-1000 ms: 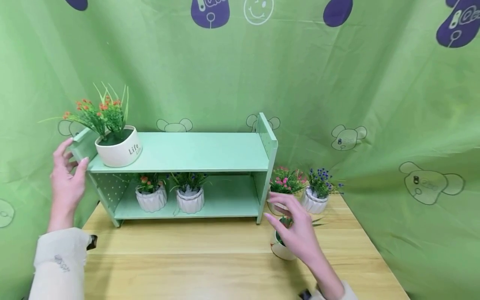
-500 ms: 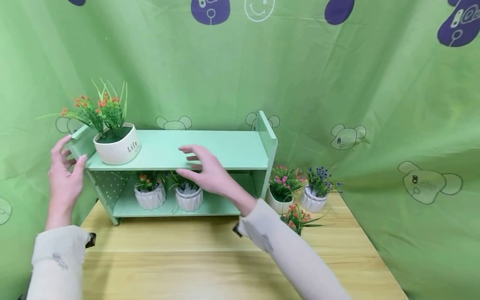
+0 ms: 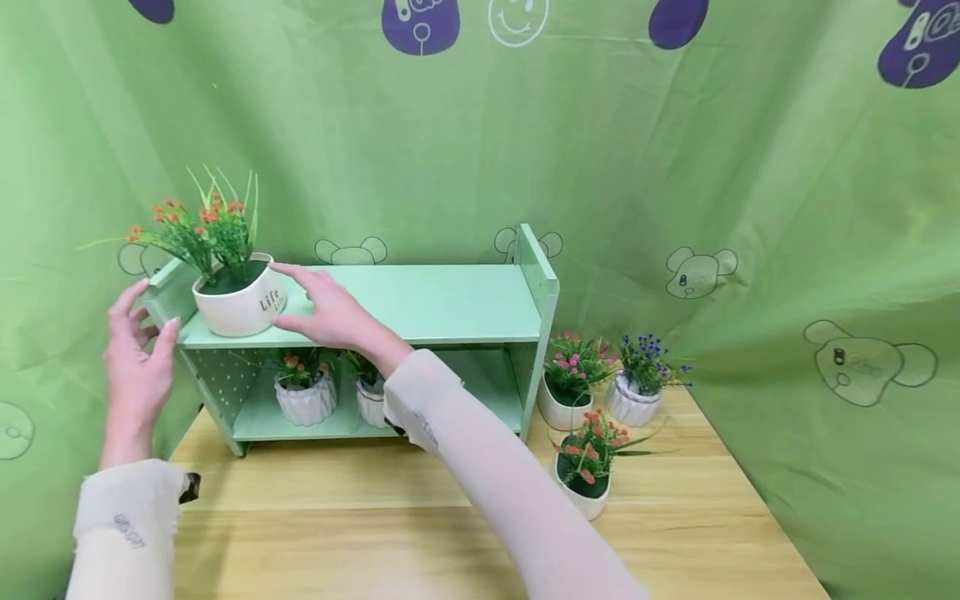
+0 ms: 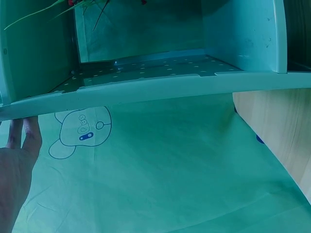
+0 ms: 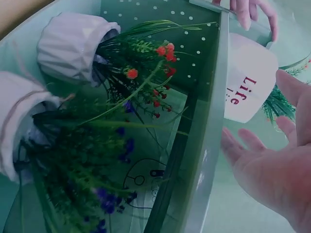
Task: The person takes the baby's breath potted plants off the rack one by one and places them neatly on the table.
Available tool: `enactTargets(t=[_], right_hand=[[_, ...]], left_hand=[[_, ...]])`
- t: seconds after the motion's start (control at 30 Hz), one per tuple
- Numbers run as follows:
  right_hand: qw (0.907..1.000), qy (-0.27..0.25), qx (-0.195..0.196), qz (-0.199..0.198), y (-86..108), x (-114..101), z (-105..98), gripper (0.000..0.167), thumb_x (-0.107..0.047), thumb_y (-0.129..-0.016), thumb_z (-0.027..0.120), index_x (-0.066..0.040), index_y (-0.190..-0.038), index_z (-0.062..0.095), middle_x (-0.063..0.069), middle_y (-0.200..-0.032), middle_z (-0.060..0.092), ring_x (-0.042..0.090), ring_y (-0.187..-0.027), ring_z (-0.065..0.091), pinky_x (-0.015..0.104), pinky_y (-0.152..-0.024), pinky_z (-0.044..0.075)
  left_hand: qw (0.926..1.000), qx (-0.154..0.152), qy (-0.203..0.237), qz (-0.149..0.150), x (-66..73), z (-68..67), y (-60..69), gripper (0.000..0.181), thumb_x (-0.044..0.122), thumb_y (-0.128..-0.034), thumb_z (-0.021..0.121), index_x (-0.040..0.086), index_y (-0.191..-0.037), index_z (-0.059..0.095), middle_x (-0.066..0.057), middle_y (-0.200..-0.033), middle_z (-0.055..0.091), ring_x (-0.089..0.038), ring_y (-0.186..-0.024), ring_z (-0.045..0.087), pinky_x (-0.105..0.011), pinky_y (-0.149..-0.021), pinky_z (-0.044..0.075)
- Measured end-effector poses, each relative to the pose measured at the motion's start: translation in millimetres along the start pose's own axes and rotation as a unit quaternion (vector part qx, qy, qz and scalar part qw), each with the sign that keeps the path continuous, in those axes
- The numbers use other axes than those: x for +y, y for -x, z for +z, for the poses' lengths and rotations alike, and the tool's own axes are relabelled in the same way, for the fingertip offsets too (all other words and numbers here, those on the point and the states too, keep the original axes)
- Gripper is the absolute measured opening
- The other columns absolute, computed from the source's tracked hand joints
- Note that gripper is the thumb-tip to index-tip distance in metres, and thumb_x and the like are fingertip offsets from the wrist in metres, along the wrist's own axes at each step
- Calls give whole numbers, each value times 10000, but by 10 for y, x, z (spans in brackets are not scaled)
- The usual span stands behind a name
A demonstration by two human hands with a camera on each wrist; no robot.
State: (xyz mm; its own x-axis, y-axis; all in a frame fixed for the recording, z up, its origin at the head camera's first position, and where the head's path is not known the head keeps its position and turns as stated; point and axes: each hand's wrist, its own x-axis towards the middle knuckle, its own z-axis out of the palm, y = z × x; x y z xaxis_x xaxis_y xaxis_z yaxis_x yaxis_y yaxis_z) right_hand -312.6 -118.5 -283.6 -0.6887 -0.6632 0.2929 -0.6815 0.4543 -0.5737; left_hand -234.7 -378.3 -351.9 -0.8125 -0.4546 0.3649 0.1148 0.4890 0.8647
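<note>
On the top board of a light green two-tier shelf (image 3: 420,300) stands a white round pot with orange flowers (image 3: 236,308), lettered "Life", at the left end. My left hand (image 3: 138,367) holds the shelf's left side panel at its front edge; in the left wrist view the fingers (image 4: 32,136) meet that panel's edge. Beside the pot's right side is my right hand (image 3: 330,312), thumb and fingers spread and fingertips close to the wall. Whether they touch it I cannot tell. In the right wrist view the lettered pot (image 5: 250,80) lies between the shelf edge and this hand (image 5: 277,165).
Below, the lower board bears a ribbed white pot with orange flowers (image 3: 306,400) and another with blue flowers (image 3: 371,400), partly behind my right arm. Right of the shelf are pots with pink flowers (image 3: 566,408), blue flowers (image 3: 633,404) and orange flowers (image 3: 585,492) on the wooden table (image 3: 675,533).
From above the table's right-hand pots, my right hand has swept left across the shelf front to the lettered pot. My left hand stays at the side panel; the pots have not moved.
</note>
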Motion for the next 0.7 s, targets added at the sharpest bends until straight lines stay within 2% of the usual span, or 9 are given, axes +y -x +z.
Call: enactTargets(t=[0.1, 0.2, 0.37, 0.53, 0.63, 0.7], right_hand=[[9999, 36, -121, 23, -79, -34, 48, 754, -374, -999, 692, -316, -1637, 294, -27, -1650, 405, 165, -1499, 376, 371, -1245, 375], [9995, 110, -312, 18, -109, -89, 88, 747, -376, -1010, 676, -318, -1641, 281, -4, -1646, 412, 175, -1498, 384, 376, -1252, 368], [9973, 487, -517, 182, -111, -175, 131, 670, -416, -1021, 647, -318, -1613, 350, 18, -1549, 506, 144, -1390, 468, 302, -1129, 479], [9978, 569, -238, 224, -123, -201, 142, 574, -406, -1004, 678, -272, -1516, 457, 19, -1416, 574, 127, -1269, 531, 256, -1010, 516], [9985, 487, 68, 225, -122, -184, 142, 504, -397, -983, 713, -235, -1415, 511, 16, -1363, 603, 135, -1222, 567, 256, -988, 527], [9985, 418, 255, 246, -113, -165, 136, 465, -405, -965, 735, -225, -1342, 531, 1, -1350, 622, 132, -1210, 602, 246, -992, 542]], left_hand=[[10000, 10, 6, 2, 0, 15, 17, 647, 217, -1086, 501, 539, -1570, 218, -118, -1674, 342, -246, -1339, 508, -176, -957, 556], [10000, 3, -8, 10, -5, 37, 26, 649, 219, -1086, 503, 540, -1571, 217, -122, -1672, 344, -257, -1349, 508, -154, -946, 548], [10000, -2, -30, 44, -22, 57, 30, 647, 223, -1086, 502, 537, -1574, 216, -132, -1670, 345, -298, -1379, 502, -113, -925, 536], [10000, 38, 19, 29, -15, 35, 13, 644, 219, -1088, 496, 535, -1574, 216, -129, -1673, 337, -299, -1394, 489, -236, -1040, 554], [10000, 13, 53, -19, 0, 22, 1, 643, 226, -1089, 491, 545, -1571, 209, -125, -1682, 318, -320, -1421, 465, -365, -1129, 527], [10000, 15, 49, -48, 9, 17, -3, 645, 234, -1089, 494, 558, -1566, 206, -114, -1683, 319, -318, -1422, 463, -405, -1146, 515]])
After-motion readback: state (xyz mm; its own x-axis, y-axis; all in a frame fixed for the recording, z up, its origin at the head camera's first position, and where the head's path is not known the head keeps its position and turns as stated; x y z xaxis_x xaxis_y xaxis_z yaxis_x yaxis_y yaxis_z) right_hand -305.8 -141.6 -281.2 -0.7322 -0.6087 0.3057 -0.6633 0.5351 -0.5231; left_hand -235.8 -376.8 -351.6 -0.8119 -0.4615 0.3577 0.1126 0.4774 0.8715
